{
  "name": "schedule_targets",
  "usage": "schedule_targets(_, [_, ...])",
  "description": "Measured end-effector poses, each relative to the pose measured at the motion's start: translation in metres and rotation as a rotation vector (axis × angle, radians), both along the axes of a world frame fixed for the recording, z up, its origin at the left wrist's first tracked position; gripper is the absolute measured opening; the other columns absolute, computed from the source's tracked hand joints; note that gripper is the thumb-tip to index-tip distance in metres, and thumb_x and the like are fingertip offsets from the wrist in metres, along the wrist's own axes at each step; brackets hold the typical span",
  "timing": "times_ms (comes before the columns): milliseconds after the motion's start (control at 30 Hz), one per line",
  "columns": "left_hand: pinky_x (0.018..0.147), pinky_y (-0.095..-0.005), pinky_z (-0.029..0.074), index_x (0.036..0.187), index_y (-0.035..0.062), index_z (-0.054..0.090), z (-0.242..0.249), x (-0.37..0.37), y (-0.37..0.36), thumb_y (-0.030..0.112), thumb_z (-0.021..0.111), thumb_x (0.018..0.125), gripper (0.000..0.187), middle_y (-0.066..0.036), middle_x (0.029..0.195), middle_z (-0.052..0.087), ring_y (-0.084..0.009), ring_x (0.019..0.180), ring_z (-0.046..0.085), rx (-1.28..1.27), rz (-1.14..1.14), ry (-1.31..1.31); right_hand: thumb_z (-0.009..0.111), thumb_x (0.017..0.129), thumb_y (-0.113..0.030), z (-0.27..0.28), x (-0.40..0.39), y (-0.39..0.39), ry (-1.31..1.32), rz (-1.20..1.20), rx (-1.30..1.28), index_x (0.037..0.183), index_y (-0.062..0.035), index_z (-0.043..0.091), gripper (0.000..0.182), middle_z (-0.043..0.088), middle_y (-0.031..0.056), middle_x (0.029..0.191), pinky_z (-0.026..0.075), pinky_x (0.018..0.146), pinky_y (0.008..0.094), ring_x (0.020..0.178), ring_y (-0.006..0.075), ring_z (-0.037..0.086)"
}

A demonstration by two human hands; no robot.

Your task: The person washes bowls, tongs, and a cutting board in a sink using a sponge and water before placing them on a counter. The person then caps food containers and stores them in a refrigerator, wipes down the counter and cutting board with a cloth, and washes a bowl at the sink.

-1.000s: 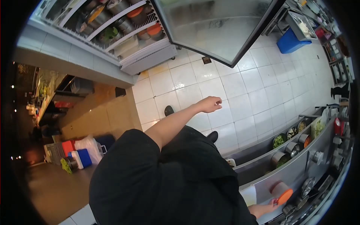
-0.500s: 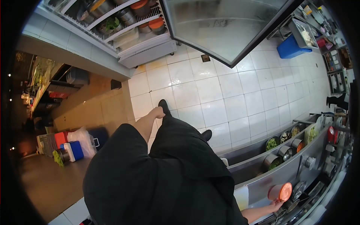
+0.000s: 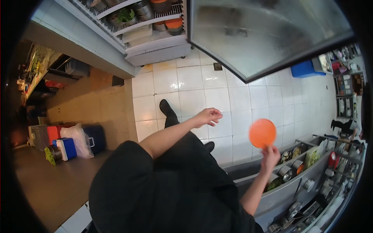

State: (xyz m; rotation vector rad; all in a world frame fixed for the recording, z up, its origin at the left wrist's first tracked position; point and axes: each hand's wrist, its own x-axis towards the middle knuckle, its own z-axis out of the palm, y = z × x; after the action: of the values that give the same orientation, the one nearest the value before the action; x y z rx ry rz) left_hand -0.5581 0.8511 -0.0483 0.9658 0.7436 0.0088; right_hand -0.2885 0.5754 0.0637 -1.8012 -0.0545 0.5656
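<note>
My right hand (image 3: 271, 157) grips the edge of a round tub with an orange lid (image 3: 262, 133), held up in front of me at the right. The lid faces the camera and hides most of the tub below it; its edge is a little blurred. My left hand (image 3: 208, 117) reaches over the tiled floor in front of my body. Its fingers are loosely bent and apart, with nothing in them. Ahead stands a fridge (image 3: 157, 52) with its glass door (image 3: 268, 35) swung open. Its shelves carry metal pots and an orange-lidded tub (image 3: 174, 25).
At the right runs a steel counter (image 3: 256, 196) with metal pots of food (image 3: 285, 173) set in it. A blue bin (image 3: 307, 69) stands beyond the door. On the left are a blue and white cooler (image 3: 67, 148) and a plastic bag (image 3: 81, 141). A wall corner (image 3: 126, 66) adjoins the fridge.
My right hand has brought the orange-lidded tub up from the counter side toward the front. My left hand has risen from beside my leg and moved right. The view has shifted slightly.
</note>
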Motion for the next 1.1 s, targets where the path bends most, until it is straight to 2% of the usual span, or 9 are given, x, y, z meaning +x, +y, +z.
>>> schedule_targets(133, [0.078,-0.0346,0.057,0.13,0.0027,0.051,0.009,-0.017,0.076,0.027,0.07,0.095,0.047,-0.01,0.119,0.054,-0.0211,0.095,0.066,-0.202,0.312,-0.129,0.072,0.082,-0.006,-0.056,-0.075,0.212,0.251,0.386,0.114,0.091,0.007,0.064,0.017,0.066,0.0109,0.076,0.051,0.053,0.0291,0.061,0.0146,0.061])
schedule_targets(200, [0.08,-0.035,0.056,0.125,0.0,0.054,-0.013,-0.048,0.123,0.021,0.072,0.092,0.043,-0.011,0.114,0.059,-0.0207,0.094,0.066,0.119,0.574,0.048,0.069,0.083,-0.004,-0.087,-0.116,0.308,0.327,0.505,0.168,0.09,0.008,0.062,0.015,0.065,0.0105,0.076,0.051,0.053,0.0295,0.06,0.015,0.06])
schedule_targets(333, [0.079,-0.0346,0.056,0.116,-0.0018,0.06,-0.071,-0.127,0.272,0.013,0.072,0.09,0.032,-0.01,0.1,0.068,-0.019,0.088,0.066,0.005,0.873,0.033,0.069,0.084,-0.006,-0.155,-0.183,0.492,0.438,0.686,0.235,0.087,0.0082,0.061,0.016,0.064,0.0096,0.075,0.05,0.053,0.03,0.061,0.0145,0.059])
schedule_targets(500, [0.067,-0.0293,0.054,0.098,-0.0008,0.065,-0.125,-0.188,0.45,0.012,0.069,0.091,0.015,-0.005,0.08,0.067,-0.0147,0.068,0.062,-0.019,0.969,-0.098,0.067,0.084,-0.006,-0.217,-0.242,0.688,0.495,0.718,0.327,0.074,0.0033,0.061,0.015,0.06,0.0059,0.067,0.045,0.051,0.0315,0.057,0.0145,0.056])
schedule_targets(633, [0.07,-0.033,0.057,0.099,0.0013,0.064,-0.148,-0.196,0.56,0.017,0.067,0.094,0.017,-0.005,0.084,0.066,-0.0155,0.072,0.061,0.03,0.924,-0.131,0.064,0.085,-0.003,-0.246,-0.265,0.796,0.663,0.633,0.426,0.089,0.0033,0.061,0.008,0.063,0.0104,0.082,0.051,0.063,0.0347,0.068,0.0194,0.059])
schedule_targets(700, [0.078,-0.0401,0.06,0.114,0.0023,0.059,-0.142,-0.183,0.59,0.022,0.065,0.096,0.028,-0.01,0.112,0.063,-0.021,0.092,0.063,-0.109,1.152,0.013,0.063,0.086,-0.002,-0.252,-0.266,0.819,0.685,0.649,0.377,0.093,0.0032,0.061,0.009,0.063,0.011,0.086,0.053,0.067,0.0363,0.071,0.0204,0.06])
schedule_targets(900, [0.093,-0.0565,0.058,0.137,0.0132,0.046,-0.186,-0.163,0.621,0.025,0.067,0.095,0.048,-0.013,0.139,0.044,-0.0366,0.128,0.046,-0.301,1.147,-0.075,0.06,0.09,-0.011,-0.283,-0.258,0.764,0.484,0.805,0.097,0.104,0.0022,0.061,0.019,0.063,0.0106,0.092,0.057,0.071,0.036,0.083,0.0204,0.063])
schedule_targets(1000, [0.095,-0.0625,0.054,0.14,0.0116,0.043,-0.189,-0.153,0.617,0.023,0.065,0.096,0.05,-0.014,0.142,0.045,-0.0396,0.127,0.049,-0.253,1.185,-0.051,0.064,0.094,-0.02,-0.322,-0.243,0.66,0.56,0.778,0.103,0.111,-0.001,0.063,0.025,0.065,0.0086,0.093,0.056,0.073,0.0367,0.086,0.0189,0.064])
schedule_targets(1100, [0.094,-0.0686,0.051,0.139,0.0095,0.042,-0.199,-0.143,0.619,0.022,0.064,0.097,0.049,-0.016,0.144,0.046,-0.0427,0.124,0.053,-0.225,1.196,-0.275,0.059,0.095,-0.022,-0.351,-0.235,0.55,0.628,0.704,-0.291,0.103,-0.0034,0.063,0.021,0.064,0.0077,0.088,0.056,0.07,0.0365,0.079,0.0187,0.064])
